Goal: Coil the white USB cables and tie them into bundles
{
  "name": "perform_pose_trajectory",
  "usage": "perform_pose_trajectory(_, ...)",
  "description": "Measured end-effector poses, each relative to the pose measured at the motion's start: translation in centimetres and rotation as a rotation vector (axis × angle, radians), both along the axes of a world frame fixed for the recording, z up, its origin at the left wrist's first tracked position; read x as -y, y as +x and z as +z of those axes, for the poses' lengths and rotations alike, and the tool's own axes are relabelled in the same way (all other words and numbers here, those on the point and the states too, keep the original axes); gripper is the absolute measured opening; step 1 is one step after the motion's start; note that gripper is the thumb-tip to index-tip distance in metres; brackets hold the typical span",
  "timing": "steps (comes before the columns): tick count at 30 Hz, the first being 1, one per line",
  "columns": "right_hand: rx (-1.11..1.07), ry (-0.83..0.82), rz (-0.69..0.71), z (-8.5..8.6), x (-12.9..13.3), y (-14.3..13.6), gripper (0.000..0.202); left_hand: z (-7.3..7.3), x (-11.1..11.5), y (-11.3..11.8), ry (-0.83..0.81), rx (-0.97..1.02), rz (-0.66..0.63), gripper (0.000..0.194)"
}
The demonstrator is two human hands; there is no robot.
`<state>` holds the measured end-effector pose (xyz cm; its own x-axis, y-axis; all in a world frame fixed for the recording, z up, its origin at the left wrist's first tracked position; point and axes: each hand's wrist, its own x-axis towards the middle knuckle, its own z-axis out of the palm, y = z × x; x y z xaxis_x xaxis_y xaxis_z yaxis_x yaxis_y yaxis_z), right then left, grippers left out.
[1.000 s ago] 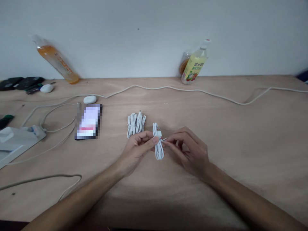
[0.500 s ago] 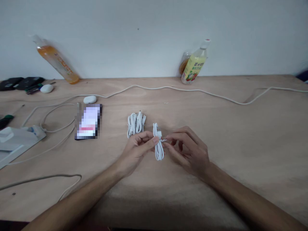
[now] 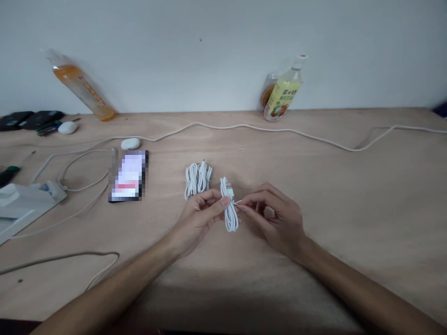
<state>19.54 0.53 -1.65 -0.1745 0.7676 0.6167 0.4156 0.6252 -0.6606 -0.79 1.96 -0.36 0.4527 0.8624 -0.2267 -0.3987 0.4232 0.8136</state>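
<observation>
- Plywood tabletop (image 3: pixel 349 195) against a pale wall; cables trail across it
- Coiled white cable bundle (image 3: pixel 229 207) held just above the table at centre, long axis running away from the person, plug end at the far side
- Left hand (image 3: pixel 199 216) pinches the bundle's middle, thumb on top; bundle lies to its right, touching
- Right hand (image 3: pixel 275 216) pinches a thin tie (image 3: pixel 238 202) sticking out of the bundle's right side, other fingers loosely curled
- Both hands about equally near
- Second coiled bundle (image 3: pixel 197 179) lies just beyond the left hand
- Containers: two drink bottles at the wall, orange-filled (image 3: pixel 82 88) leaning, yellowish (image 3: pixel 282 93) upright; phone (image 3: pixel 128 176) left
</observation>
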Motion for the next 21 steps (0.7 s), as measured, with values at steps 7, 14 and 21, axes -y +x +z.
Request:
perform_pose_trajectory(7,0.059,0.159,-0.005,-0.17,0.12,0.00,0.015,-0.61,0.05,-0.16,0.055,-0.114,0.077,0.037)
perform_pose_trajectory(14,0.115,0.215,-0.013,-0.06,0.30,-0.01,0.020,-0.59,0.00,-0.15,0.136,-0.170,0.085,0.034)
perform_pose_trajectory(21,0.075,0.217,-0.045,-0.04,0.43,-0.28,0.018,-0.26,0.15,-0.12,0.204,-0.236,0.038,0.032)
